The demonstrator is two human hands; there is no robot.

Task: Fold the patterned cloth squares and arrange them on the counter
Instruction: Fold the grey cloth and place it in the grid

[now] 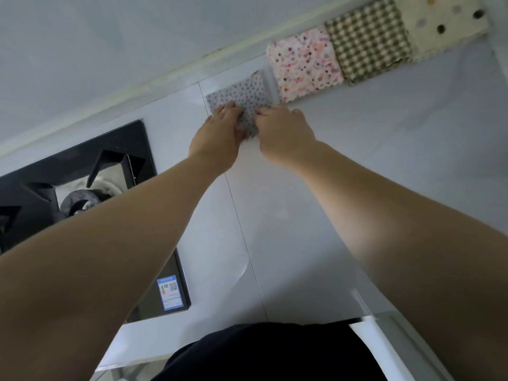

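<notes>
Pinching grey dotted cloth [242, 92] at near edge, left hand [220, 130], right hand [284, 130], fingers curled; I reckon it limp, light: take corners.

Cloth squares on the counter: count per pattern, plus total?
grey dotted cloth: 1
pink speckled cloth: 1
green checked cloth: 1
cream polka-dot cloth: 1
Total: 4

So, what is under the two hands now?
The grey dotted cloth, on the counter, held by the left hand and right hand. They cover its near edge.
</notes>
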